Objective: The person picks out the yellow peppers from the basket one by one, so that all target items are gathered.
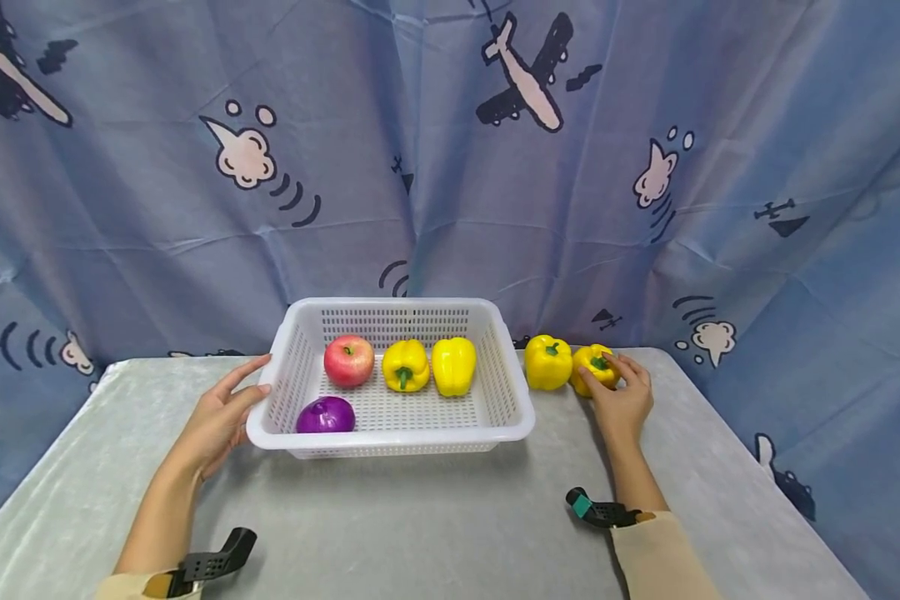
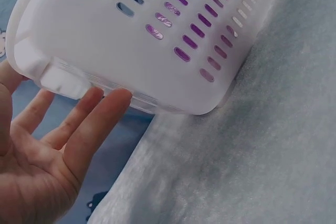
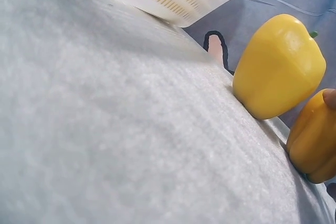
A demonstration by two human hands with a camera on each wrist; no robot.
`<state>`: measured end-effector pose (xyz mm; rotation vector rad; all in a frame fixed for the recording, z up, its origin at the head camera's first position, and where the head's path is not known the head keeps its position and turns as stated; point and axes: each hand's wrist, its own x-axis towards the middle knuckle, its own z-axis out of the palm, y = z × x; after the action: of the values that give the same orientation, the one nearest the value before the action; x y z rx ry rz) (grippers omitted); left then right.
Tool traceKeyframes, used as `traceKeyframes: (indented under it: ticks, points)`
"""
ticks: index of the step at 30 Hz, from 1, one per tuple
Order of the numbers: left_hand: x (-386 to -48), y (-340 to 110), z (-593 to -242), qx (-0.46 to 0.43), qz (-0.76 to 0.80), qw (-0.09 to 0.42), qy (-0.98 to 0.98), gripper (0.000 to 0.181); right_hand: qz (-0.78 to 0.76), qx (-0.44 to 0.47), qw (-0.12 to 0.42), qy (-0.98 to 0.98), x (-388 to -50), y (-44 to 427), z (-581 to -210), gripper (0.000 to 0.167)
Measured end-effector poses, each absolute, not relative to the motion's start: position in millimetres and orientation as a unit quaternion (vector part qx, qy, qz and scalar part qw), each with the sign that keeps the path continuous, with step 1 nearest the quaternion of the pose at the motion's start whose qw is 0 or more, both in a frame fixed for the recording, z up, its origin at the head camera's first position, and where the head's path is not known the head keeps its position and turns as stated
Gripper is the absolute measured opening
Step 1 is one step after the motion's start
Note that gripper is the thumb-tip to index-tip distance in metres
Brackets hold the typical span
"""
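At its left end, a white plastic basket [image 1: 390, 440] is held by my left hand [image 1: 213, 421], with fingertips at the rim. In the left wrist view, fingers [image 2: 100, 124] of that hand touch the rim's underside. Inside the basket lie a red apple [image 1: 348, 361], a purple onion [image 1: 326, 414] and two yellow bell peppers [image 1: 406, 367]. My right hand [image 1: 624, 400] grips another yellow bell pepper [image 1: 591, 363] on the table, thumb on the near side. Just left of it stands one more yellow bell pepper [image 3: 281, 66]. Most of the right hand is outside the right wrist view.
A grey cloth-covered table [image 1: 420, 525] carries everything. Behind its back edge hangs a blue curtain [image 1: 420, 167] printed with airplanes. The basket's right end stands close to the pepper on its right.
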<state>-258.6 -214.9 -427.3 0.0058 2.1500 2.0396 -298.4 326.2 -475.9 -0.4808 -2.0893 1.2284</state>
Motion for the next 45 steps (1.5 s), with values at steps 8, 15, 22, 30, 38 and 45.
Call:
traceKeyframes:
  ticks: [8,15,22,30,38,45]
  points:
    - [-260.1,-212.9,-426.7,-0.004,0.681,0.089,0.727,0.065,0.467,-0.2,0.322,-0.799,-298.6,326.3,-474.3,0.049]
    - [-259.6,-212.1,-427.2,-0.015,0.679,0.09,0.728,0.064,0.464,-0.195,0.357,-0.787,-298.1,328.9,-468.5,0.039]
    - [-259.6,-211.7,-426.9,-0.019,0.677,0.09,0.73,0.064,0.459,-0.161,0.392,-0.781,-293.5,324.9,-447.4,0.036]
    - [-259.8,-211.4,-427.2,-0.019,0.675,0.091,0.732,0.064,0.434,-0.127,0.403,-0.795,-285.7,314.4,-421.6,0.037]
    - [-260.4,-208.8,-425.8,-0.02,0.669,0.089,0.737,0.064,0.414,-0.081,0.349,-0.837,-270.4,295.0,-385.0,0.041]
    - [-260.6,-209.7,-425.4,-0.024,0.669,0.09,0.738,0.064,0.405,-0.026,0.3,-0.863,-260.6,264.5,-364.8,0.044]
